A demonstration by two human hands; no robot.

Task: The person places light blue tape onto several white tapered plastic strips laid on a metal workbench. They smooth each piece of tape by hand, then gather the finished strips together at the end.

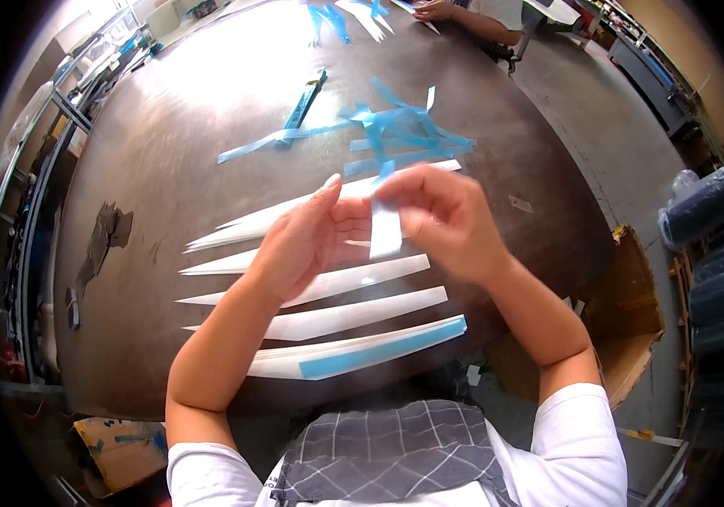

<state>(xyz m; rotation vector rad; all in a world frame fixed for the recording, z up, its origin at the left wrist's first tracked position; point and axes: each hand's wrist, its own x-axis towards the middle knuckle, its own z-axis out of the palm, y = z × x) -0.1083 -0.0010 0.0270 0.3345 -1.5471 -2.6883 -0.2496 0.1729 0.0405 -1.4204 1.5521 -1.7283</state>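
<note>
Both hands meet above the brown desk (168,152), pinching one short white strip (385,228) between them. The right hand (446,220) has its grip closed on the strip's upper end; the left hand (303,241) touches its side edge with its fingertips. The strip hangs nearly upright, long axis vertical, lower end free, above the long tapered white pieces (353,313) lying on the desk.

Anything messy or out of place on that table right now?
The blue strips lie in a tangled heap beyond the hands, unlike the white blades laid in tidy rows. Dark scraps sit loose at the table's left edge.
</note>
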